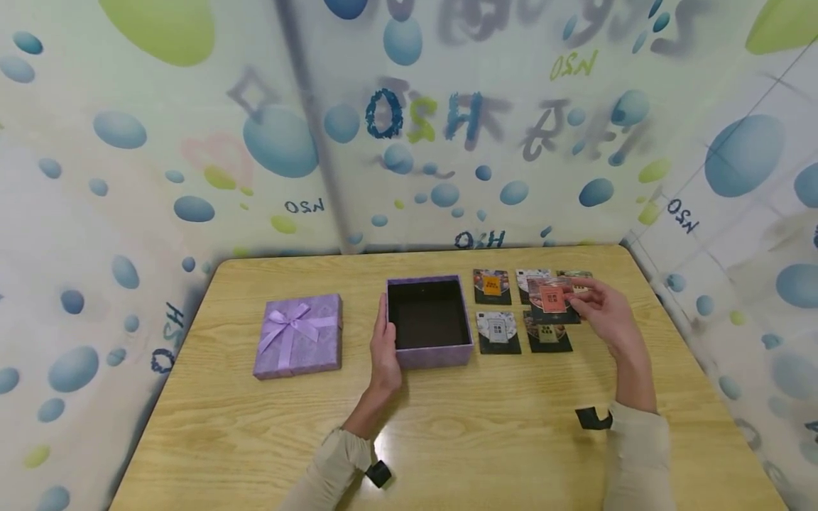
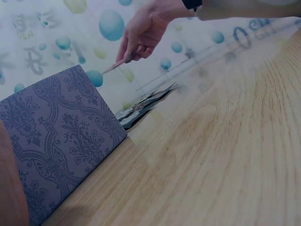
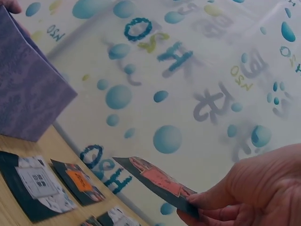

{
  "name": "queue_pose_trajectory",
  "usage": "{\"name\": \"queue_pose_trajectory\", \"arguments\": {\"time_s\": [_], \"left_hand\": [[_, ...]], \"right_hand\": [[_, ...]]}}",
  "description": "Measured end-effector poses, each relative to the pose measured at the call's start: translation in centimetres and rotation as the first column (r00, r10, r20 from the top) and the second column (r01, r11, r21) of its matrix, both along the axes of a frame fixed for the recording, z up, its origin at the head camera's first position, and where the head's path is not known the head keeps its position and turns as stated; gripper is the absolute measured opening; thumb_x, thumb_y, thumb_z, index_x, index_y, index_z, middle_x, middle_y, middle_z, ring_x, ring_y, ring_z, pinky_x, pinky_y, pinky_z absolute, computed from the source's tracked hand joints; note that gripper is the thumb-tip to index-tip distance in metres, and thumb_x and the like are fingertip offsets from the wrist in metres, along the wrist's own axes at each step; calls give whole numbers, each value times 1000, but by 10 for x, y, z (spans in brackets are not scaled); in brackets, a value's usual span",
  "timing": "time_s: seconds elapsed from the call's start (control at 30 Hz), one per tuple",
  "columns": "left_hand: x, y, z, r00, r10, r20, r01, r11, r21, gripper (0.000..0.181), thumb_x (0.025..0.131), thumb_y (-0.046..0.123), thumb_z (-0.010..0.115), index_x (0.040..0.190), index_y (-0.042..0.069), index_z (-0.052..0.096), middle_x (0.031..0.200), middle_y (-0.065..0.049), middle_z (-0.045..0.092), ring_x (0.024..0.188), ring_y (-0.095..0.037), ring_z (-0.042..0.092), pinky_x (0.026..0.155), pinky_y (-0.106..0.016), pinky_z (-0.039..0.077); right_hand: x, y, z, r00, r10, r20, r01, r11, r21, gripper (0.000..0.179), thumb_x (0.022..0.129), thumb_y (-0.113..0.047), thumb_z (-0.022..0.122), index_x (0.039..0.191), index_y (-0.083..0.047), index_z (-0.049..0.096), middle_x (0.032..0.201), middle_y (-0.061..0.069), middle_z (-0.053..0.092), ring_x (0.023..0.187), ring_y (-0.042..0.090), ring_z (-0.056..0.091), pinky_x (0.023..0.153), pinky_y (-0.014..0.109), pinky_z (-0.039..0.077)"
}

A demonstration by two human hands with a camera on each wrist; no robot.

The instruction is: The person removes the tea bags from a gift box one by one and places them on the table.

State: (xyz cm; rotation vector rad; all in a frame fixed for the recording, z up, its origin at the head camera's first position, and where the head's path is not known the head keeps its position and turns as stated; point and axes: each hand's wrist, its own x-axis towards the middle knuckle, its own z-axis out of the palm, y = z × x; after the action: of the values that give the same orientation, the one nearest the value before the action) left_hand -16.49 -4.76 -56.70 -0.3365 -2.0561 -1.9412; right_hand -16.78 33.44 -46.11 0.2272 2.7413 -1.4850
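My right hand (image 1: 603, 312) pinches a flat dark packet with a red label (image 1: 551, 299) between thumb and fingers. The packet is raised over similar packets, and in the right wrist view the held packet (image 3: 157, 181) tilts away from the fingertips. Against the left side of a purple patterned box (image 1: 434, 357) lies my left hand (image 1: 385, 358), fingers stretched along the wall and thumb by the rim. The box has no lid on, and its black inside shows nothing in it. In the left wrist view the box wall (image 2: 66, 136) hides most of that hand.
Flat packets lie in two rows right of the box, including an orange-labelled one (image 1: 491, 287) and a white-labelled one (image 1: 498, 332). A purple lid with a ribbon bow (image 1: 300, 337) lies to the left. A patterned curtain (image 1: 409, 177) stands behind the wooden table (image 1: 486, 433).
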Motion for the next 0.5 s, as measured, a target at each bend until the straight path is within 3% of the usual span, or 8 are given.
{"name": "queue_pose_trajectory", "arguments": {"time_s": [0.27,0.5], "left_hand": [[0,-1,2,1000,2,4,-2,1000,-5,55,114,18,23,167,6,17,173,-14,18,160,-27,13,124,-21,12],[0,0,1,1000,-4,14,4,1000,-1,56,114,21,23,167,6,17,174,-13,18,160,-25,13,124,-22,12]], "right_hand": [[4,19,-4,999,-42,8,42,999,15,49,110,-15,54,154,4,45,122,24,59,82,1,58,68,25,53],[8,34,-12,997,-67,22,65,994,92,47,110,-16,53,152,6,47,125,28,58,84,8,57,65,29,51]]}}
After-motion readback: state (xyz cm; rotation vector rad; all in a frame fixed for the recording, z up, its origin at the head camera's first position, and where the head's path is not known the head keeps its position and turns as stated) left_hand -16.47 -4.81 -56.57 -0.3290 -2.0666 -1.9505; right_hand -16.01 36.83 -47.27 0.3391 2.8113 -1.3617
